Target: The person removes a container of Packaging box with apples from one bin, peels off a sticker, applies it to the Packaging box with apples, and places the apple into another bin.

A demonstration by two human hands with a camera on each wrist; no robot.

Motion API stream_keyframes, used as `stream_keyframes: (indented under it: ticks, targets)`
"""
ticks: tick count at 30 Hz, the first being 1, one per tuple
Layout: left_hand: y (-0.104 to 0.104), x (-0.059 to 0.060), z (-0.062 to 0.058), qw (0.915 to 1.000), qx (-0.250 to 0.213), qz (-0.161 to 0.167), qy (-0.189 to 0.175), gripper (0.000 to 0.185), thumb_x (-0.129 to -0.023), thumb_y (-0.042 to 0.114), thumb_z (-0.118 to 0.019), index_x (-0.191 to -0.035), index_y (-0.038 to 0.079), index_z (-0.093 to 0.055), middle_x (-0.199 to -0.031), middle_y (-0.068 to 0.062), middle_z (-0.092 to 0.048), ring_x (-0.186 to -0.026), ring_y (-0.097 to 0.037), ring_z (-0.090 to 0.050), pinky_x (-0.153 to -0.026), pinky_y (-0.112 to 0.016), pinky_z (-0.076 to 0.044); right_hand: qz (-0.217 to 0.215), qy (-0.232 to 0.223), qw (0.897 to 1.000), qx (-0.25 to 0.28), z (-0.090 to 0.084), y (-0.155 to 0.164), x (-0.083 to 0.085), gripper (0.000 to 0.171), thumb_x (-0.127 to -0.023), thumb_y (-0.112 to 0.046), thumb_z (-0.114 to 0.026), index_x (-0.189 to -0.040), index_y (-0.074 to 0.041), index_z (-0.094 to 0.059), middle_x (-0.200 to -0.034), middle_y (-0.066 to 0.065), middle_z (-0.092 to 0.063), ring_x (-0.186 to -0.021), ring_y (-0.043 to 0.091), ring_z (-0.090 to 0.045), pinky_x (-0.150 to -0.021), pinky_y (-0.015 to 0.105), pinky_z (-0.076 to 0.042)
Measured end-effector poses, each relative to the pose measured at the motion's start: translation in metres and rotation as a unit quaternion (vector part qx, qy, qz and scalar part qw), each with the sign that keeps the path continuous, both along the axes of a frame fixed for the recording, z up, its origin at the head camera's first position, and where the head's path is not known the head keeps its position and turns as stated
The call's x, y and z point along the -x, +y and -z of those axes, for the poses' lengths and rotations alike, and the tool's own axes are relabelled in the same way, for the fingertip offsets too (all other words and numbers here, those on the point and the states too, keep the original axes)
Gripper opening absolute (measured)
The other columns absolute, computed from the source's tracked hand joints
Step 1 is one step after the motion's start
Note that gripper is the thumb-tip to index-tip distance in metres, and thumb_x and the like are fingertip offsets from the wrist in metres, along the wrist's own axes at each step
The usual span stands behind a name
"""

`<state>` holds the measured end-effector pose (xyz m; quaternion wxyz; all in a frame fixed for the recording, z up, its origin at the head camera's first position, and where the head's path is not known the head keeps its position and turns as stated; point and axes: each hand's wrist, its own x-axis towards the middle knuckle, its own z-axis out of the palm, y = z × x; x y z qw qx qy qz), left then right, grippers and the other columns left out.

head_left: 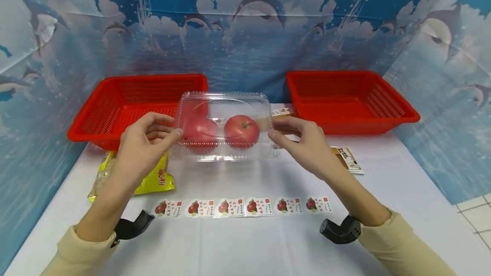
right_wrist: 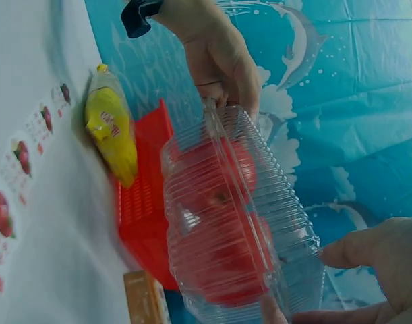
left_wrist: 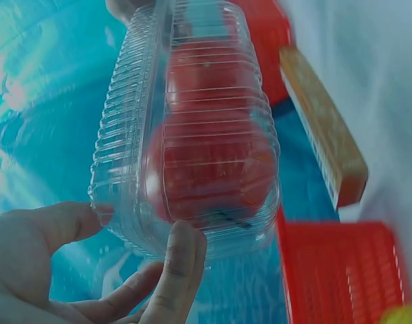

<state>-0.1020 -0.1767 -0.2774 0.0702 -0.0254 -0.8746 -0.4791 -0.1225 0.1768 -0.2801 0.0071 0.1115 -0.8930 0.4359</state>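
Hands (head_left: pixel 140 146) (head_left: pixel 304 144) clamped on opposite ends of clear rectangular plastic box (head_left: pixel 226 107), round red tomatoes (head_left: pixel 241 131) inside it

Looked forward and down from the head, well back from the clear box (head_left: pixel 221 114), taking in the table (head_left: pixel 230 246), the left basket (head_left: pixel 115 81), the right basket (head_left: pixel 353 127) and the dolphin curtain (head_left: pixel 245 63). Looked in close from the left wrist, facing rightward along the box, and close again from the right wrist, facing leftward, both times turned sideways. Shared the box among all three views, and the sticker row (head_left: pixel 258 207) between head and right wrist.
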Motion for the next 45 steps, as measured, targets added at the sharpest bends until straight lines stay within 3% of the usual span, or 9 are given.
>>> stream_keyframes:
  ticks: [7, 11, 21, 26, 34, 40, 45]
  targets:
    - [0.021, -0.005, 0.008, 0.9992, -0.026, 0.031, 0.001, 0.042, -0.097, 0.037, -0.078, -0.129, 0.013, -0.064, -0.115, -0.007, -0.074, -0.1, -0.022, -0.071, -0.079, -0.019, -0.059, 0.011, 0.008, 1.0, -0.022, 0.001, 0.024, -0.018, 0.049, -0.102, -0.044, -0.068, -0.142, -0.017, -0.065, -0.134, 0.005, -0.072, -0.116, 0.022, -0.071, -0.101, 0.052, -0.059]
    - [0.032, -0.003, 0.02, 0.9984, -0.039, 0.041, -0.006, 0.041, -0.096, 0.032, -0.079, -0.128, 0.011, -0.063, -0.114, -0.009, -0.073, -0.099, -0.022, -0.071, -0.082, -0.018, -0.059, 0.014, 0.002, 1.0, -0.024, 0.006, 0.034, -0.022, 0.05, -0.103, -0.044, -0.066, -0.144, -0.015, -0.064, -0.133, 0.006, -0.072, -0.114, 0.022, -0.072, -0.101, 0.052, -0.059]
    - [0.052, 0.004, 0.056, 0.9986, -0.024, 0.042, -0.02, 0.038, -0.095, 0.024, -0.079, -0.125, 0.007, -0.064, -0.115, -0.009, -0.072, -0.103, -0.023, -0.071, -0.085, -0.033, -0.063, 0.012, 0.012, 0.998, -0.063, 0.035, 0.046, -0.011, 0.05, -0.103, -0.035, -0.069, -0.143, -0.006, -0.063, -0.132, 0.013, -0.072, -0.116, 0.029, -0.071, -0.097, 0.051, -0.061]
    - [0.057, 0.011, 0.072, 0.9969, -0.037, 0.063, -0.028, 0.037, -0.096, 0.02, -0.079, -0.125, 0.003, -0.064, -0.119, -0.011, -0.072, -0.105, -0.024, -0.072, -0.092, -0.038, -0.063, 0.014, 0.024, 0.997, -0.077, 0.044, 0.049, -0.004, 0.049, -0.103, -0.03, -0.069, -0.143, -0.004, -0.063, -0.134, 0.016, -0.071, -0.118, 0.033, -0.07, -0.098, 0.055, -0.06]
    - [0.06, 0.018, 0.089, 0.9933, -0.07, 0.07, -0.06, 0.034, -0.098, 0.023, -0.076, -0.125, 0.007, -0.064, -0.125, -0.01, -0.069, -0.116, -0.025, -0.067, -0.105, -0.043, -0.057, 0.004, -0.031, 0.999, -0.032, 0.065, 0.053, 0.012, 0.052, -0.105, -0.029, -0.066, -0.147, 0.0, -0.057, -0.139, 0.02, -0.067, -0.128, 0.038, -0.064, -0.107, 0.056, -0.054]
    - [0.061, 0.023, 0.095, 0.9903, -0.083, 0.071, -0.085, 0.035, -0.099, 0.031, -0.076, -0.126, 0.011, -0.064, -0.125, -0.005, -0.069, -0.123, -0.024, -0.064, -0.111, -0.047, -0.053, 0.014, -0.044, 0.999, -0.013, 0.073, 0.058, 0.016, 0.055, -0.105, -0.032, -0.066, -0.149, -0.001, -0.056, -0.141, 0.02, -0.066, -0.132, 0.037, -0.061, -0.114, 0.059, -0.046]
    - [0.061, 0.028, 0.097, 0.9902, -0.089, 0.065, -0.086, 0.037, -0.099, 0.035, -0.075, -0.127, 0.012, -0.064, -0.125, -0.005, -0.068, -0.123, -0.024, -0.063, -0.114, -0.049, -0.049, 0.016, -0.048, 0.999, 0.018, 0.079, 0.056, 0.021, 0.057, -0.106, -0.033, -0.064, -0.151, 0.0, -0.053, -0.147, 0.02, -0.062, -0.137, 0.037, -0.058, -0.119, 0.058, -0.041]
